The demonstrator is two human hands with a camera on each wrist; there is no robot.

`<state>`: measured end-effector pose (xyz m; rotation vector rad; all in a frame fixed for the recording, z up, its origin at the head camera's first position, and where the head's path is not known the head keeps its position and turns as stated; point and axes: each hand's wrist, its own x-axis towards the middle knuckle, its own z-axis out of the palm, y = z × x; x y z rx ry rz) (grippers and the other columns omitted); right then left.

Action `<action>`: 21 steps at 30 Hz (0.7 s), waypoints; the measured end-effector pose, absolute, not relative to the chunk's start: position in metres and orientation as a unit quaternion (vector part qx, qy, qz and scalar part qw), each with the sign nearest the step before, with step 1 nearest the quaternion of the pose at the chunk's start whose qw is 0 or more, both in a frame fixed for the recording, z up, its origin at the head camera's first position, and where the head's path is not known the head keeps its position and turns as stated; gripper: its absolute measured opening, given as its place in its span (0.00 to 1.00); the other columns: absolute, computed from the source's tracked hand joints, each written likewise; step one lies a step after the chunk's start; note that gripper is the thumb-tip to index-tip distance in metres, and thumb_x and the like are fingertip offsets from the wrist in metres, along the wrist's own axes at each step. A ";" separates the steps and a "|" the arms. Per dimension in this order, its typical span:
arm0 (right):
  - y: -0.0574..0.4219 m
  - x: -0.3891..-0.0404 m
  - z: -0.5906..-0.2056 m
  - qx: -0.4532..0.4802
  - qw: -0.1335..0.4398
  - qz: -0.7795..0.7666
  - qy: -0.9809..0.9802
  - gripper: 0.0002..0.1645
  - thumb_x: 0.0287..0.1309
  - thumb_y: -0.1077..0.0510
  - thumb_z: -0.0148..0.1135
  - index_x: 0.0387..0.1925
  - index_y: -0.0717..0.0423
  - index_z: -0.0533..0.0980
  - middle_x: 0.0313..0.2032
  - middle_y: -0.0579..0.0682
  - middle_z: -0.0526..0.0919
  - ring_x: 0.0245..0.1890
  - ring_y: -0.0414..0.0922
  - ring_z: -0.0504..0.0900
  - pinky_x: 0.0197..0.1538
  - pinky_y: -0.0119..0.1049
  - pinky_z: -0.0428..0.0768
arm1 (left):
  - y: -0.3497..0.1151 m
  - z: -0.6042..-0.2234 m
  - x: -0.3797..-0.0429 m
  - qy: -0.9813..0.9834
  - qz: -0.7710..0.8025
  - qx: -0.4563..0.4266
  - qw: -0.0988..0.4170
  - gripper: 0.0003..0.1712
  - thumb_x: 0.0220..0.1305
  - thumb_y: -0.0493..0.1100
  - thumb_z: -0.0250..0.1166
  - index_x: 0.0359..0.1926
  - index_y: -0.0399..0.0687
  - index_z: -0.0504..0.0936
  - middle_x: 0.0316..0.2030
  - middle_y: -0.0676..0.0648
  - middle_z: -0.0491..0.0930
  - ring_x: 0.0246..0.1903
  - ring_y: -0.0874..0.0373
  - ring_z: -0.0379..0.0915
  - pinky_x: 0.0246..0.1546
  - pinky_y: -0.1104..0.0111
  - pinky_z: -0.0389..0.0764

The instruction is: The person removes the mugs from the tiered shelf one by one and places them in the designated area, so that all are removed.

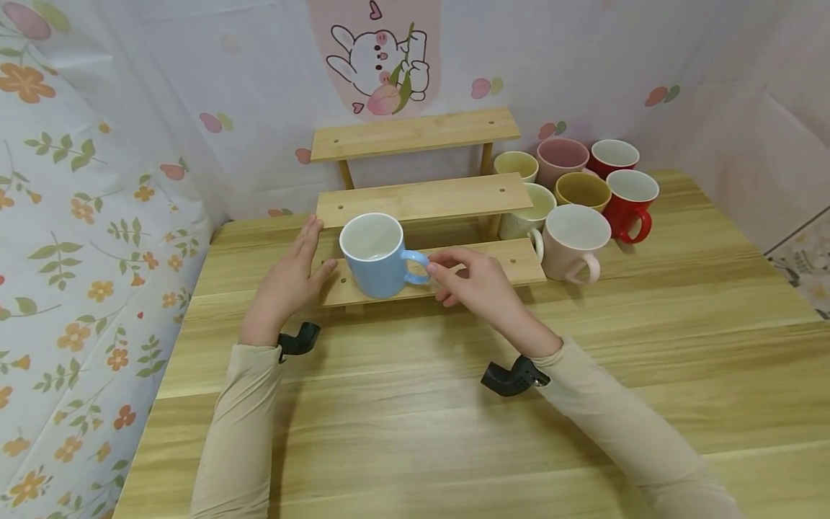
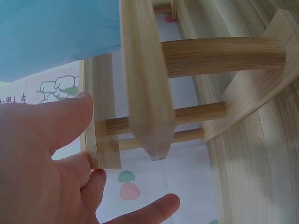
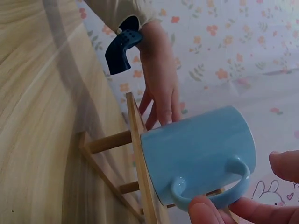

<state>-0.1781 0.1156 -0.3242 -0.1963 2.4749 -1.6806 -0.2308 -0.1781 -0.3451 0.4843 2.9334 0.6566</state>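
Observation:
A light blue mug point(image 1: 379, 263) with a white inside stands upright on the lowest board of a three-step wooden rack point(image 1: 424, 198), left of its middle. My right hand point(image 1: 476, 285) pinches the mug's handle point(image 3: 236, 189) with its fingertips, from the right side. At the rack's left end is my left hand point(image 1: 288, 277), its fingers extended and touching the end of the middle board. The left thumb point(image 2: 70, 119) points toward the mug, apart from it. In the right wrist view, the mug's base sits against the board's top.
Several mugs crowd the table right of the rack: a pale pink mug point(image 1: 577, 238), a red mug point(image 1: 630, 205), a mustard mug point(image 1: 583, 189), a rose mug point(image 1: 562, 160) and a cream mug point(image 1: 519, 225) close by the boards. Patterned cloth point(image 1: 259, 86) hangs behind the table point(image 1: 389, 418).

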 end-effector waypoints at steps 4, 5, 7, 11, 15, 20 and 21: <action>0.113 -0.182 -0.323 -0.068 0.070 -0.549 0.830 0.19 0.64 0.49 0.59 0.46 0.59 0.78 0.36 0.59 0.83 0.25 0.47 0.84 0.32 0.36 0.85 | -0.178 -0.345 -0.231 0.962 0.215 0.159 0.051 0.43 0.73 0.56 0.47 0.76 0.48 0.35 0.76 0.51 0.28 0.72 0.40 0.45 0.66 0.43 0.57; 0.112 -0.184 -0.323 -0.069 0.071 -0.549 0.830 0.19 0.64 0.49 0.59 0.46 0.60 0.77 0.36 0.60 0.83 0.25 0.47 0.84 0.32 0.36 0.85 | -0.178 -0.345 -0.231 0.962 0.214 0.158 0.052 0.43 0.73 0.56 0.47 0.76 0.48 0.35 0.76 0.51 0.28 0.72 0.40 0.45 0.67 0.44 0.57; 0.110 -0.187 -0.322 -0.075 0.076 -0.552 0.827 0.18 0.64 0.49 0.59 0.45 0.61 0.77 0.38 0.61 0.83 0.26 0.47 0.85 0.32 0.37 0.85 | -0.178 -0.345 -0.231 0.963 0.213 0.158 0.053 0.43 0.73 0.56 0.47 0.76 0.48 0.35 0.76 0.51 0.28 0.72 0.40 0.45 0.66 0.43 0.57; 0.105 -0.192 -0.321 -0.086 0.089 -0.556 0.822 0.19 0.64 0.50 0.59 0.44 0.62 0.78 0.39 0.61 0.83 0.25 0.45 0.84 0.32 0.36 0.85 | -0.178 -0.344 -0.230 0.964 0.209 0.157 0.053 0.43 0.73 0.56 0.48 0.76 0.49 0.35 0.76 0.51 0.29 0.72 0.40 0.47 0.66 0.44 0.58; 0.101 -0.195 -0.320 -0.093 0.102 -0.558 0.818 0.18 0.66 0.50 0.58 0.42 0.62 0.79 0.35 0.61 0.81 0.23 0.43 0.82 0.29 0.36 0.85 | -0.177 -0.344 -0.230 0.964 0.209 0.158 0.053 0.43 0.73 0.56 0.47 0.76 0.49 0.34 0.75 0.51 0.28 0.71 0.39 0.47 0.66 0.44 0.59; 0.098 -0.196 -0.323 -0.092 0.108 -0.563 0.814 0.17 0.67 0.51 0.55 0.36 0.63 0.77 0.31 0.58 0.80 0.21 0.42 0.80 0.25 0.37 0.84 | -0.177 -0.344 -0.230 0.964 0.209 0.156 0.052 0.43 0.73 0.56 0.47 0.76 0.49 0.34 0.76 0.52 0.28 0.70 0.38 0.50 0.65 0.43 0.60; 0.098 -0.196 -0.324 -0.092 0.106 -0.563 0.814 0.16 0.67 0.52 0.55 0.35 0.63 0.77 0.30 0.57 0.79 0.20 0.41 0.79 0.26 0.38 0.84 | -0.176 -0.344 -0.229 0.964 0.209 0.157 0.052 0.43 0.73 0.56 0.47 0.76 0.49 0.34 0.76 0.52 0.29 0.70 0.38 0.50 0.65 0.43 0.60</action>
